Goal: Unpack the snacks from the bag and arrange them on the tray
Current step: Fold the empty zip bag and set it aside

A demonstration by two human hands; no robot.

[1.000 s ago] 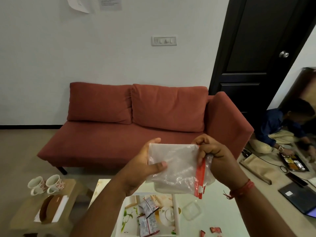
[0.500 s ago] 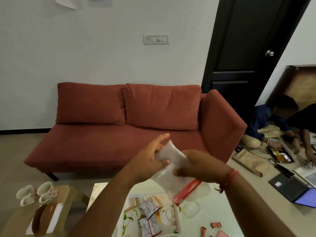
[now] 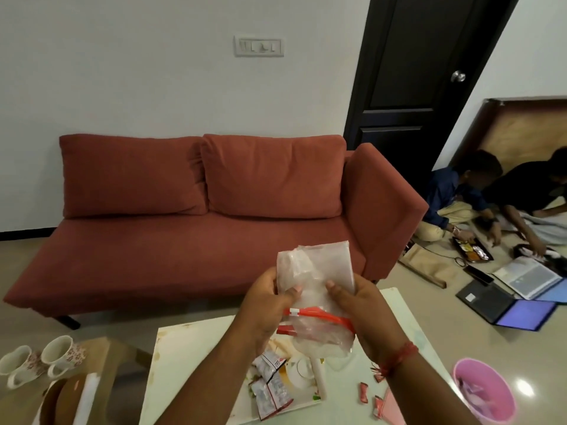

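Here the left hand [image 3: 270,305] and the right hand [image 3: 357,305] both pinch the clear plastic bag [image 3: 316,271] in the air above the table [image 3: 190,342], thumbs on its front. The bag looks thin, soft, crinkly and very light, probably slippery; the stiffer red zip strip [image 3: 316,312] seems the best place to hold. Below, shiny snack packets [image 3: 271,391] lie on the flat tray [image 3: 245,411].

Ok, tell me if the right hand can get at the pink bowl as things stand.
Probably not straight away: the right hand grips the bag together with the left hand. The pink bowl sits on that side with nothing between, so once it lets go, likely yes.
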